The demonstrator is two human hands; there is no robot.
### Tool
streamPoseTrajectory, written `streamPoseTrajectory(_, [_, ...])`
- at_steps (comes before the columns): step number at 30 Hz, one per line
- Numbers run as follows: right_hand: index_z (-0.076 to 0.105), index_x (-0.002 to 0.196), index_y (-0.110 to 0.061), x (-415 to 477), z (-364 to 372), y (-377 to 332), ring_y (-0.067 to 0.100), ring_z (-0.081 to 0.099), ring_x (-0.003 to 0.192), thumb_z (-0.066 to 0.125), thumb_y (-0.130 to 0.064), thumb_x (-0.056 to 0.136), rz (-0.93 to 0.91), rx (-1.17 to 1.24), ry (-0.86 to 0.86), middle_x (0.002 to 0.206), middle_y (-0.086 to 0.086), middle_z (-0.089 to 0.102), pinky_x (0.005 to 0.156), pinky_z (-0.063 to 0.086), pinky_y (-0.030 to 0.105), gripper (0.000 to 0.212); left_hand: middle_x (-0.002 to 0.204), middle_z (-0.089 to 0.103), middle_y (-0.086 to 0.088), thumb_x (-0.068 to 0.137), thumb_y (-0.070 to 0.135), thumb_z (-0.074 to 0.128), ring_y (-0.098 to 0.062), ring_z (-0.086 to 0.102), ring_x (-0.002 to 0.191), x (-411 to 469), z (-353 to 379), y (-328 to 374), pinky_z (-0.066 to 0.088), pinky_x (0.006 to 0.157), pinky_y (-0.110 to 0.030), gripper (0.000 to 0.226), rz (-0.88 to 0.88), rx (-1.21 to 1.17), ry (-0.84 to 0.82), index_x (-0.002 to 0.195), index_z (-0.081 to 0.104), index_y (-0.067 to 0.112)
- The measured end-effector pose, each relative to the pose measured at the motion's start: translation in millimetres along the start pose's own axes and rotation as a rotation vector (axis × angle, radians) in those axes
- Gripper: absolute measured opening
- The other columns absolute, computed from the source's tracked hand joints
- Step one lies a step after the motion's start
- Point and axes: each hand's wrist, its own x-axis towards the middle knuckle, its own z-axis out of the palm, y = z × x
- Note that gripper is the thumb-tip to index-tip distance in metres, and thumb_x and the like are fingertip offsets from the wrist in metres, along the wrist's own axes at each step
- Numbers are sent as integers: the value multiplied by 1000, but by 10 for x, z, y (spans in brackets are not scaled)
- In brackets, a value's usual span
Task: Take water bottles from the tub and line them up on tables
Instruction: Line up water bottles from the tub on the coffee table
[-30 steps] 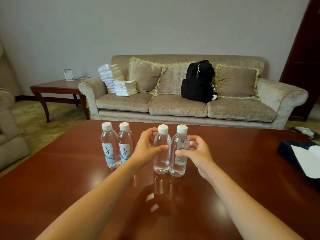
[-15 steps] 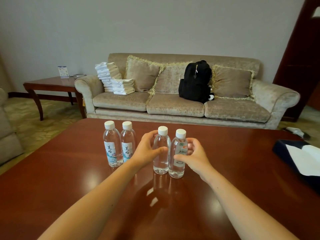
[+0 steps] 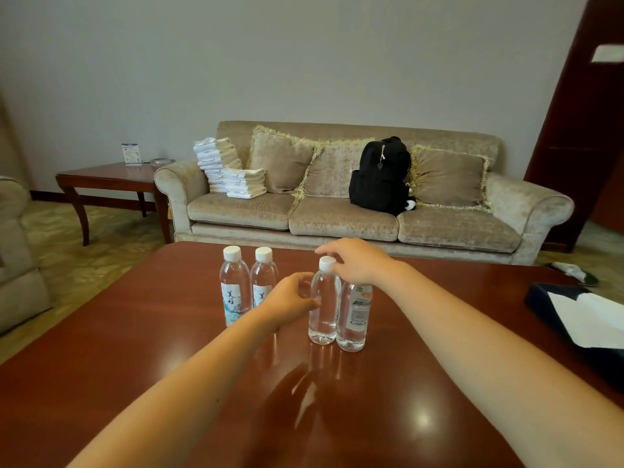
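- Four clear plastic water bottles with white caps stand upright on the glossy reddish-brown wooden surface: a left pair touching each other, and a right pair touching each other, with a gap between the pairs
- The left hand curls loosely beside the third bottle, thumb near its side; whether the fingers actually press it I cannot tell
- The right hand sits over the top of the fourth bottle, hiding its cap, fingers reaching across to the third bottle's white cap; it looks like a light pinch at the tops, not a full wrap
- The step seems to be squaring the right pair into line with the left pair; I would slide the bottles along the surface, low and slow, steadying the base with the left hand, since pushing at the cap could tip a tall narrow bottle
- Aim to close the gap toward the second bottle and match the far-near line of the far-left bottle
- All four bottles look full of clear water and sealed; the left two show printed labels facing the camera, the fourth shows its label's small-print side
- The tub is not in view
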Motion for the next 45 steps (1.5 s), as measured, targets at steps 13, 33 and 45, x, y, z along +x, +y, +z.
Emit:
streamPoseTrajectory(13, [55, 73, -12, 296, 19, -71, 27, 60, 82, 46, -36, 100, -42, -168, -140, 73, 7, 61, 116, 5, 60, 38, 135, 55, -3, 92, 9, 63, -16, 54, 120, -154, -74, -132, 52, 97, -35, 63, -46, -28, -40, 148, 36, 18])
streamPoseTrajectory(33, [41, 68, -15, 600, 356, -498, 19, 45, 56, 49, -47, 99, 120, -97, 103, 66, 2, 49, 49, 30, 31, 45, 144, 51, 0, 94, 0, 51, -13, 48, 132, -329, -156, -506, 42, 109, -34, 55, -172, -157, -26, 147, 41, 13])
streamPoseTrajectory(45, [40, 68, -16, 631, 375, -522, 18, 46, 57, 49, -48, 99, 162, -103, 137, 67, 2, 49, 48, 30, 31, 46, 152, 41, -1, 96, 1, 52, -15, 42, 137, -286, -166, -491, 38, 111, -35, 59, -191, -194, -67, 150, 33, 12])
